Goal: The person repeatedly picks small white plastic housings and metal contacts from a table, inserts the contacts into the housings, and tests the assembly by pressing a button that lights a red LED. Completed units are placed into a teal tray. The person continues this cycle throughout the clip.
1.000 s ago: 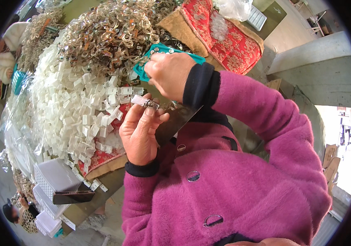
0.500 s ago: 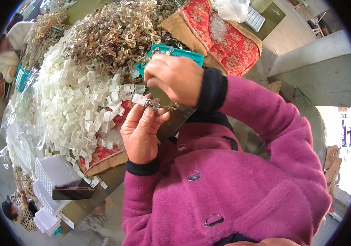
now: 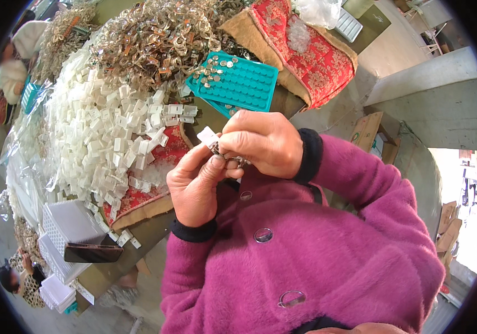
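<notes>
In front of my chest, my left hand (image 3: 197,186) pinches a small white plastic piece (image 3: 208,136) with a metallic part attached. My right hand (image 3: 263,142) meets it from the right, thumb and fingertips closed against the metallic part; what they hold is hidden. Just beyond sits a teal tray (image 3: 244,83) with rows of round hollows, small silver discs (image 3: 214,71) scattered over its left side. On the left lies a large heap of white plastic pieces (image 3: 88,133). Behind it rises a heap of brownish, shiny loop-shaped parts (image 3: 149,39).
Red patterned cloth (image 3: 305,55) with a tan edge lies at the far right of the table. White perforated trays (image 3: 74,225) and a dark phone (image 3: 92,253) are at the left edge. Other people (image 3: 18,278) sit on the left. A cardboard box (image 3: 367,131) stands at right.
My right hand has come back from over the teal tray to the piece in my left hand. The tray's hollows and discs now show. The white piece has tilted.
</notes>
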A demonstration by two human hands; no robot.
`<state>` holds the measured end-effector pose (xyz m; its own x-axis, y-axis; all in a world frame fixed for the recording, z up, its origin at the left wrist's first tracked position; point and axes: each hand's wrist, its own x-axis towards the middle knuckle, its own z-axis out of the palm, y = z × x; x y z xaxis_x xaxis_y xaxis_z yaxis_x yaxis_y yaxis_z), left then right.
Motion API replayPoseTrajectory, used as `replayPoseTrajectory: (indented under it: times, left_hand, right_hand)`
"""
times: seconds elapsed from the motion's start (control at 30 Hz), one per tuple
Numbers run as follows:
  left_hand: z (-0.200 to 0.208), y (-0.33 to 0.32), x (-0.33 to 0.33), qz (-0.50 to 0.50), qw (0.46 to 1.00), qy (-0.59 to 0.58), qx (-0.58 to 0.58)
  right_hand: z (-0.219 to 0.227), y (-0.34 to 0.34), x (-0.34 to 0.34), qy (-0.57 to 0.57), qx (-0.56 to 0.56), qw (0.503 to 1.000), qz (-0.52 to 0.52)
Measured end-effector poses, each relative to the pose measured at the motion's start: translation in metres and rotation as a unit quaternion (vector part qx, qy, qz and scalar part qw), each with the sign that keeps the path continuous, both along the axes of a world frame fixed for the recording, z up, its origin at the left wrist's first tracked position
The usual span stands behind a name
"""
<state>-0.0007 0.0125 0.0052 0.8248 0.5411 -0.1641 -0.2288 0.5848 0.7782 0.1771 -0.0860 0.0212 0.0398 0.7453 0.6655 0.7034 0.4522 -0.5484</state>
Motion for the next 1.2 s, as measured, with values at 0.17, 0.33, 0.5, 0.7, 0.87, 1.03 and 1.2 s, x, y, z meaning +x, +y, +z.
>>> replayPoseTrajectory:
  times: [0.17,0.33,0.5,0.7,0.87,1.03,1.2]
  left_hand:
    - [-0.004,-0.006,-0.012,0.004,0.996,0.021,0.087]
    - [-0.009,-0.010,-0.028,-0.010,0.995,0.009,0.097]
    - [-0.020,-0.018,-0.041,0.051,0.986,0.029,0.157]
    - [-0.022,-0.017,-0.051,0.041,0.994,0.005,0.104]
    - [-0.028,-0.019,-0.060,0.055,0.998,-0.031,0.013]
    - [-0.027,-0.011,-0.065,0.053,0.986,-0.056,0.150]
    - [-0.018,-0.010,-0.067,0.063,0.985,-0.082,0.138]
  right_hand:
    - [0.006,-0.016,-0.010,0.340,-0.291,0.894,0.032]
    - [-0.004,-0.019,-0.023,0.471,-0.274,0.836,0.068]
    - [-0.015,-0.029,-0.050,0.513,-0.335,0.780,0.128]
    - [-0.017,-0.029,-0.058,0.535,-0.392,0.740,0.109]
    - [-0.012,-0.033,-0.064,0.534,-0.420,0.728,0.092]
    - [-0.005,-0.026,-0.066,0.527,-0.424,0.724,0.134]
    - [-0.003,-0.020,-0.071,0.498,-0.456,0.730,0.105]
